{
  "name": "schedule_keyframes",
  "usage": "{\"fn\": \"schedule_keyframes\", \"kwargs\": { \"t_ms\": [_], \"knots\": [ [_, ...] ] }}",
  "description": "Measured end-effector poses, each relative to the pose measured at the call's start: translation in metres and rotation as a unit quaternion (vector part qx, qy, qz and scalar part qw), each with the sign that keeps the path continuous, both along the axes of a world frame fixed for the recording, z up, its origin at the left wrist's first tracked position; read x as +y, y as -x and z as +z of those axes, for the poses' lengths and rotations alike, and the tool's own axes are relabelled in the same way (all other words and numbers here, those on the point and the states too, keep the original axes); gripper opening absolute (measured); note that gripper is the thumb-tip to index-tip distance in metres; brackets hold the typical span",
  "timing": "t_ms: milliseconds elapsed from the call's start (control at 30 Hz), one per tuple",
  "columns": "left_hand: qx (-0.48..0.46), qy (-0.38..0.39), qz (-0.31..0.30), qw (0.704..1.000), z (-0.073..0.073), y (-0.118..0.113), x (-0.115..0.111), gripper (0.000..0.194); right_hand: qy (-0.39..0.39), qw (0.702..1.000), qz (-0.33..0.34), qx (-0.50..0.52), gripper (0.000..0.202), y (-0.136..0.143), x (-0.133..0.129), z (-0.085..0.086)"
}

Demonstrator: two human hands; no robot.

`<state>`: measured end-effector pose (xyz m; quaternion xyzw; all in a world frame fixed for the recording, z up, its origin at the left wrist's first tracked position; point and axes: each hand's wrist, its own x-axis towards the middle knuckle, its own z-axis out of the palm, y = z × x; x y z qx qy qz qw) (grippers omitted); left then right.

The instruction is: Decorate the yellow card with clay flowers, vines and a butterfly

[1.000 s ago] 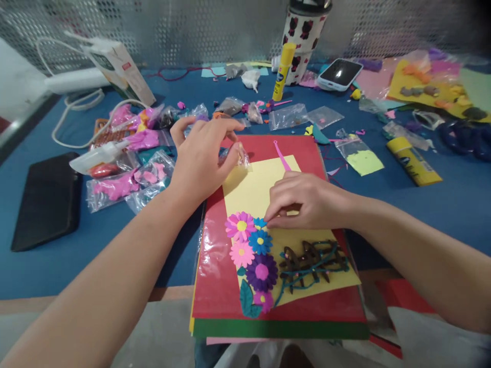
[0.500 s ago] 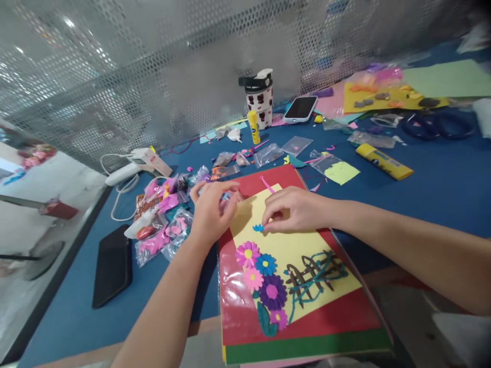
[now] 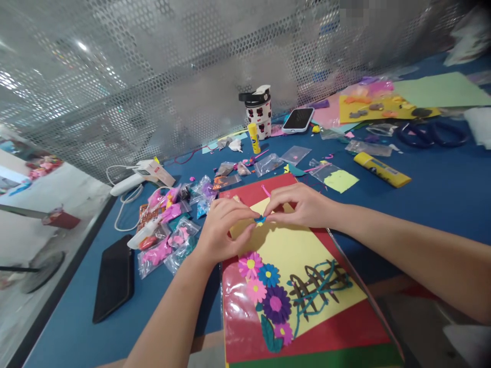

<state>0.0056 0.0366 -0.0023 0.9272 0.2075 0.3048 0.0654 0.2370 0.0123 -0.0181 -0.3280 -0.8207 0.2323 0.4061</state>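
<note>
A small blue clay piece [image 3: 260, 220], petal-edged on one side, is pinched at the fingertips of my left hand [image 3: 226, 225] and my right hand [image 3: 297, 205]. Both hands are closed, thumb and finger meeting at its two ends, above the upper part of a yellow sheet [image 3: 295, 240]. Clay flowers [image 3: 275, 303] in pink, blue and purple, with dark green leaves [image 3: 270, 335], lie along the sheet's left side. To their right is a brown clay fence [image 3: 316, 286] with teal vines. The sheet rests on a red, plastic-covered backing [image 3: 245, 327].
Left of the backing lie small bags of pink clay [image 3: 157, 251], a black tablet-like slab [image 3: 114, 278] and a white hot-glue gun [image 3: 130, 184]. Behind stand a glue stick [image 3: 253, 138] and a patterned tumbler [image 3: 259, 112] near a phone [image 3: 298, 120]. A yellow tube [image 3: 381, 169] lies right.
My left hand has moved from the small plastic bag at the left to the blue clay piece and now pinches it too. My right hand keeps hold. The view has shifted slightly.
</note>
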Motion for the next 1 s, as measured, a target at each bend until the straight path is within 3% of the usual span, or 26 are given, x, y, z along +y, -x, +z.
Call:
{"fn": "schedule_keyframes", "kwargs": {
  "t_ms": [300, 600, 800, 1000],
  "knots": [
    [-0.007, -0.017, -0.017, 1.0, -0.004, 0.001, 0.003, 0.018, 0.014, 1.0, 0.009, 0.01, 0.014, 0.001, 0.0, -0.001],
    [0.012, -0.015, 0.079, 0.997, -0.006, 0.007, 0.01, 0.025, -0.003, 0.999, 0.017, 0.039, 0.011, -0.003, 0.003, -0.001],
    [0.019, -0.015, 0.119, 0.993, -0.01, 0.006, 0.014, 0.024, 0.104, 0.99, 0.058, -0.073, 0.012, -0.006, 0.006, -0.008],
    [0.02, -0.025, 0.108, 0.994, -0.012, 0.005, 0.015, 0.024, 0.086, 0.98, 0.056, -0.17, 0.011, -0.008, 0.007, -0.011]
  ]
}}
